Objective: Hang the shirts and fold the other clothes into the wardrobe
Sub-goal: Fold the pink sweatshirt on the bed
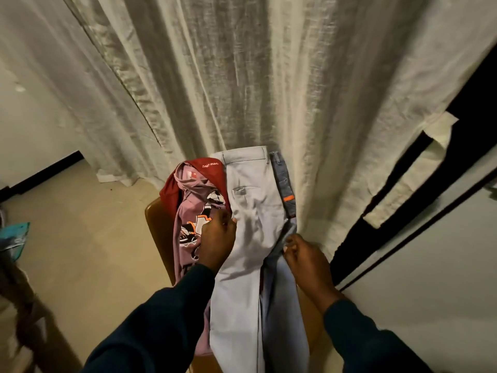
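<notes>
Light grey trousers (252,211) lie lengthwise over a brown chair (157,227), waistband at the far end, legs hanging toward me. Under their right edge lies a pair of blue jeans (285,184) with an orange tag. My left hand (217,243) grips the trousers' left edge at the seat. My right hand (304,254) pinches the dark right edge of the cloth. To the left lie a mauve printed T-shirt (188,219) and a dark red garment (204,170) with white lettering.
A pale curtain (242,76) hangs right behind the chair. Dark wardrobe door frames and a white panel (430,251) stand at the right. Tiled floor (80,238) spreads to the left, with a teal item (16,238) at the left edge.
</notes>
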Motion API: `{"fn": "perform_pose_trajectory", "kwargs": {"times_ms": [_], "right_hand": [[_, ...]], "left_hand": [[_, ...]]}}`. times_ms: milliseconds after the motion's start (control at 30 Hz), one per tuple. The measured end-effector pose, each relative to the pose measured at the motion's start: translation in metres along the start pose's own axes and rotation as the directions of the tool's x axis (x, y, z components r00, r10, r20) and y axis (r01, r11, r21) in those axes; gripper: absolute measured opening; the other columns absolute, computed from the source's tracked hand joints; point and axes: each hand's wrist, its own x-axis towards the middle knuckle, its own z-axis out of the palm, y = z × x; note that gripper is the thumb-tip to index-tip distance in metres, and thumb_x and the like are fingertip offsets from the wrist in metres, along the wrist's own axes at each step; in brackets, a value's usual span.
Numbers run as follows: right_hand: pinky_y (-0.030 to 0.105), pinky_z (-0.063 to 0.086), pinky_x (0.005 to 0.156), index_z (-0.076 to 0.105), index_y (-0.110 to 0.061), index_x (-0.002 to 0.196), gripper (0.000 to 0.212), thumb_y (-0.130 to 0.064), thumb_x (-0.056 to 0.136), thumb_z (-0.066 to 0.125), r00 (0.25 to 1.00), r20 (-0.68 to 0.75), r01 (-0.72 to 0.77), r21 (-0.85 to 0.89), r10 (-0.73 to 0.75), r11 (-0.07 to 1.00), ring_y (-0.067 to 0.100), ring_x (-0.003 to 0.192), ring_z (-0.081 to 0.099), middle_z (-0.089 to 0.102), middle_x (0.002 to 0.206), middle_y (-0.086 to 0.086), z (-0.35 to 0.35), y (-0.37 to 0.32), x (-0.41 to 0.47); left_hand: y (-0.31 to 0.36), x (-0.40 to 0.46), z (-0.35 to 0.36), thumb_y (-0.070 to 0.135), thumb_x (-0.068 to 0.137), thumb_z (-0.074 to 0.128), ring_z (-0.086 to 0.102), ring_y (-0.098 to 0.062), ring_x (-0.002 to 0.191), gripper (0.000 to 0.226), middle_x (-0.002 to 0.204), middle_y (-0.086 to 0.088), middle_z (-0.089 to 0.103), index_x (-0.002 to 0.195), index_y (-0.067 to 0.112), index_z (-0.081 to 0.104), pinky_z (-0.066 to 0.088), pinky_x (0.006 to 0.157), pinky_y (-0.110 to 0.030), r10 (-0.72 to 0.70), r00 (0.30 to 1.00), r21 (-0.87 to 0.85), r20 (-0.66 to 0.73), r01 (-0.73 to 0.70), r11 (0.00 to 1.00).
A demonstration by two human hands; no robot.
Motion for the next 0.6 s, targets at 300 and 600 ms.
{"fn": "perform_pose_trajectory", "kwargs": {"times_ms": [300,600], "right_hand": [[0.048,0.048,0.097,0.065,-0.024,0.113,0.018,-0.026,0.096,0.061,0.995,-0.069,-0.064,0.113,0.072,0.991,0.030,0.099,0.065,0.074,0.092,0.004,0.050,-0.046,0.079],[0.032,0.054,0.086,0.060,-0.029,0.122,0.038,-0.036,0.086,0.071,0.999,0.026,0.027,0.307,-0.037,0.951,0.010,0.094,0.064,0.067,0.103,-0.007,0.102,-0.129,0.133]], "left_hand": [[-0.031,0.081,0.007,0.020,0.097,0.059,0.064,-0.032,0.088,0.013,0.093,-0.012,0.068,0.100,0.007,0.058,0.048,0.074,-0.036,-0.075,0.991,-0.134,0.109,0.090,0.987],[-0.062,0.091,-0.017,0.010,0.098,0.057,0.060,-0.010,0.091,0.017,0.103,-0.001,0.061,0.115,0.009,0.051,0.045,0.080,-0.013,-0.158,0.978,-0.342,-0.136,0.103,0.934]]}}
